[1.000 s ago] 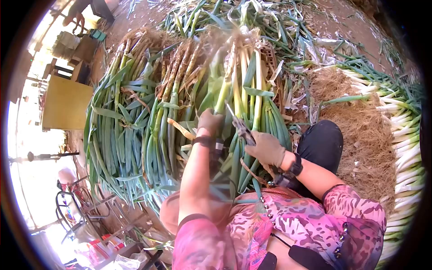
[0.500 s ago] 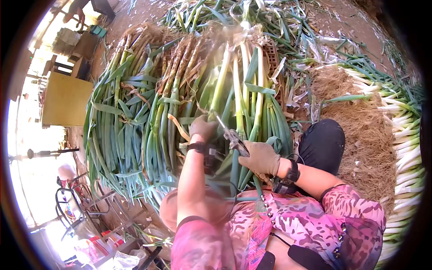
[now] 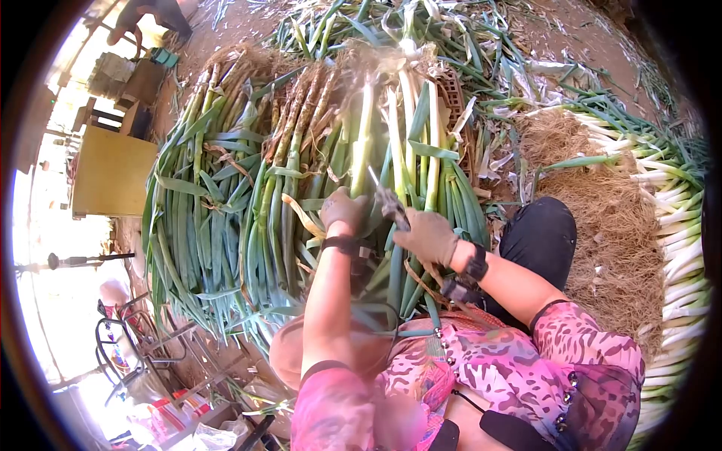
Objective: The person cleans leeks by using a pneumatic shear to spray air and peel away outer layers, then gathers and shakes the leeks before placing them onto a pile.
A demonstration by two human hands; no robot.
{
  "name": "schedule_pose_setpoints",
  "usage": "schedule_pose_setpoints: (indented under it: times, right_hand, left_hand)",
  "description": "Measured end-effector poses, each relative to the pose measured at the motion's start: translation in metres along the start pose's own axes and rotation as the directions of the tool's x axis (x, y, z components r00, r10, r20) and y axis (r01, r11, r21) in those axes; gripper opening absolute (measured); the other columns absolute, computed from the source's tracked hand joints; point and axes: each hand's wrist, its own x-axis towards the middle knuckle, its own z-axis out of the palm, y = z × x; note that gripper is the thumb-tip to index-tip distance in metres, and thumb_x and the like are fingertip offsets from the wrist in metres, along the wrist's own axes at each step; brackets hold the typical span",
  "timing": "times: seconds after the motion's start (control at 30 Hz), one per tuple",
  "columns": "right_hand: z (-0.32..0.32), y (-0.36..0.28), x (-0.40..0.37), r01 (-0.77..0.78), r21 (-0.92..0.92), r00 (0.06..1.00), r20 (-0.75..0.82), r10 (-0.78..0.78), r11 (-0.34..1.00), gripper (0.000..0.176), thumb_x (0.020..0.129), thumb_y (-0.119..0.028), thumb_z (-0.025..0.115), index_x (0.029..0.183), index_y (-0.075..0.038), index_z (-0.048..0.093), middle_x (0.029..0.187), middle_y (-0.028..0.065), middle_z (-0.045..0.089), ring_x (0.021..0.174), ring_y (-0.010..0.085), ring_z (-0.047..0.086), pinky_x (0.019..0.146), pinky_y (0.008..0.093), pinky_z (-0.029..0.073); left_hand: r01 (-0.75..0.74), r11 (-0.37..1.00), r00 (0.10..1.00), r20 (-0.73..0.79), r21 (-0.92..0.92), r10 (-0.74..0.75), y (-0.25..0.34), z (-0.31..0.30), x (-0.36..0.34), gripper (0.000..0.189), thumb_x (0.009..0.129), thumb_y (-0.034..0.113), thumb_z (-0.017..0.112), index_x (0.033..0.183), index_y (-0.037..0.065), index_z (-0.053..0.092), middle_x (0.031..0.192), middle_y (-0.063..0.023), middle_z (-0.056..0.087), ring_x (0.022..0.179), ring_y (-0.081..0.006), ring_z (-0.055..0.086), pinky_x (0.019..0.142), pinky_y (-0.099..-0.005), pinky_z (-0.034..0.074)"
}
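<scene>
My left hand point(image 3: 344, 210), in a brownish glove, is closed around a leek point(image 3: 363, 143) whose pale stem points away from me, its root end blurred. Close on the right, my right hand point(image 3: 427, 233), also gloved, grips a metal air gun point(image 3: 391, 204) with a thin nozzle pointing up and left toward the leek. A few pale leeks point(image 3: 433, 143) lie just right of that stem. Left of it are leeks with brown, dirty outer skins point(image 3: 297, 113), and further left a thick pile of green leeks point(image 3: 192, 218).
Cleaned leeks point(image 3: 677, 278) line the far right beside a heap of roots point(image 3: 602, 248). Loose leaves litter the ground at the top. A yellow panel point(image 3: 113, 171), a metal frame point(image 3: 143, 342) and bags stand left. A person point(image 3: 154, 15) bends at the top left.
My left hand has shifted slightly right, and the held leek now stands straighter. The air gun's nozzle has moved a little to the right. The person at the top left has leaned further into view.
</scene>
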Motion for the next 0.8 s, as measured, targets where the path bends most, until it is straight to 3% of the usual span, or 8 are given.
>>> schedule_pose_setpoints:
  times: [0.27,0.33,0.4,0.43,0.47,0.53,0.63,0.8]
  right_hand:
    - [-0.037,-0.004,0.101,-0.073,0.018,0.977,-0.199,0.075,0.997,0.044,0.085,-0.043,0.060,0.089,-0.001,0.073,0.081,0.0209,0.071,0.079,0.0377,0.071,0.076,0.0437,0.056]
    - [-0.042,-0.006,0.090,-0.019,0.076,0.980,-0.199,0.034,0.997,0.046,0.084,-0.044,0.060,0.088,0.000,0.072,0.080,0.0203,0.071,0.076,0.0380,0.071,0.075,0.0438,0.056]
    - [-0.041,-0.014,0.061,-0.018,0.066,1.000,-0.020,0.020,0.998,0.044,0.083,-0.043,0.061,0.086,0.000,0.071,0.078,0.0198,0.070,0.076,0.0371,0.070,0.073,0.0436,0.055]
    - [-0.035,-0.012,0.046,0.048,0.035,0.999,-0.005,-0.048,0.998,0.044,0.083,-0.045,0.060,0.095,-0.003,0.067,0.089,0.0241,0.070,0.086,0.0408,0.069,0.078,0.0471,0.054]
    - [-0.019,-0.003,0.043,0.065,-0.062,0.998,0.003,-0.065,0.996,0.043,0.083,-0.044,0.060,0.094,-0.003,0.067,0.087,0.0240,0.070,0.085,0.0404,0.069,0.078,0.0471,0.054]
    - [-0.031,-0.007,0.036,0.065,0.043,0.998,0.003,-0.065,0.997,0.046,0.083,-0.046,0.059,0.093,-0.001,0.066,0.088,0.0250,0.069,0.087,0.0414,0.068,0.081,0.0479,0.053]
    - [-0.040,0.002,0.074,0.027,0.036,0.991,-0.135,-0.022,0.999,0.044,0.083,-0.044,0.058,0.085,-0.002,0.071,0.081,0.0197,0.071,0.078,0.0368,0.070,0.074,0.0441,0.054]
    - [-0.067,-0.005,0.134,-0.011,-0.003,0.995,-0.100,0.010,1.000,0.054,0.081,-0.046,0.059,0.101,0.004,0.070,0.092,0.0276,0.070,0.090,0.0401,0.069,0.083,0.0456,0.053]
  left_hand:
    - [-0.023,0.993,0.999,0.034,-0.115,0.027,-0.011,-0.006,-0.004,0.050,0.076,0.043,0.064,0.106,0.004,0.071,0.106,-0.0239,0.071,0.104,-0.0397,0.066,0.092,-0.0460,0.050]
    - [-0.031,0.985,0.996,0.073,-0.171,0.044,-0.019,-0.006,-0.004,0.051,0.076,0.044,0.063,0.106,0.004,0.071,0.105,-0.0244,0.071,0.104,-0.0404,0.066,0.091,-0.0464,0.050]
    - [-0.028,0.985,0.992,0.118,-0.168,0.048,-0.031,-0.001,0.008,0.053,0.076,0.047,0.061,0.107,0.004,0.070,0.107,-0.0253,0.070,0.105,-0.0413,0.065,0.092,-0.0466,0.050]
    - [-0.013,0.983,0.989,0.144,-0.181,0.039,-0.036,0.000,0.013,0.054,0.076,0.047,0.060,0.107,0.004,0.070,0.107,-0.0255,0.070,0.105,-0.0415,0.065,0.092,-0.0466,0.050]
    - [0.005,0.981,0.985,0.170,-0.193,0.028,-0.040,0.002,0.016,0.054,0.076,0.048,0.060,0.107,0.004,0.070,0.108,-0.0257,0.070,0.106,-0.0416,0.065,0.092,-0.0467,0.050]
    - [0.012,0.987,0.985,0.172,-0.161,0.016,-0.038,-0.002,0.010,0.056,0.077,0.048,0.058,0.109,0.004,0.070,0.109,-0.0255,0.070,0.107,-0.0413,0.065,0.094,-0.0463,0.049]
    - [-0.004,0.994,0.982,0.188,-0.106,0.024,-0.036,-0.002,0.008,0.057,0.078,0.048,0.057,0.113,0.005,0.070,0.110,-0.0251,0.070,0.109,-0.0407,0.065,0.096,-0.0454,0.049]
    - [-0.040,0.995,0.971,0.232,-0.090,0.061,-0.036,0.004,0.005,0.055,0.080,0.046,0.058,0.115,0.004,0.069,0.110,-0.0244,0.070,0.107,-0.0400,0.066,0.094,-0.0441,0.051]
